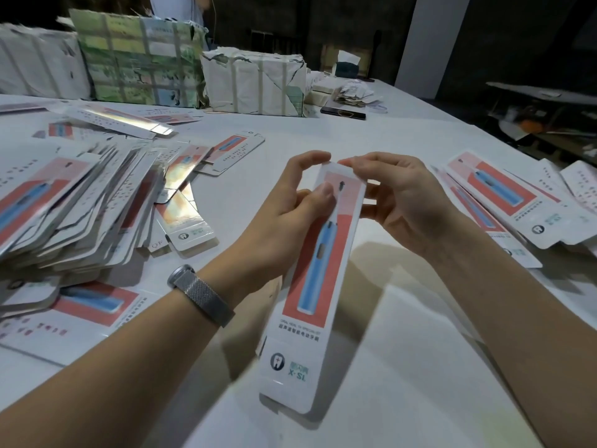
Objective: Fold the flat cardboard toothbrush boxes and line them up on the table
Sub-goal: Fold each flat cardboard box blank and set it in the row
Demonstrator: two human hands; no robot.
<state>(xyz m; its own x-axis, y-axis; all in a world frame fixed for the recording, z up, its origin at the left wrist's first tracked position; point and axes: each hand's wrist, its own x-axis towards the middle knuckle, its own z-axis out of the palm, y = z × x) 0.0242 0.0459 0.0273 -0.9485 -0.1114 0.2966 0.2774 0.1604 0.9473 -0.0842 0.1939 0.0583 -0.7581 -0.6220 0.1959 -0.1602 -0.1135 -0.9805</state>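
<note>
Toothbrush box (318,279), long and white with a blue brush printed on a red panel, is held above the table (403,367) between both hands, its far end raised. I see the left hand (284,215) gripping the upper left edge, thumb pressed on the printed face, fingers curled behind. The right hand (400,202) pinches the top flap with its fingertips. A metal mesh wristband (202,294) sits on the left wrist. A loose heap of flat boxes (74,205) lies to the left; a few more boxes (510,202) lie to the right. Strapped paper bundles (252,82) stand at the far edge.
</note>
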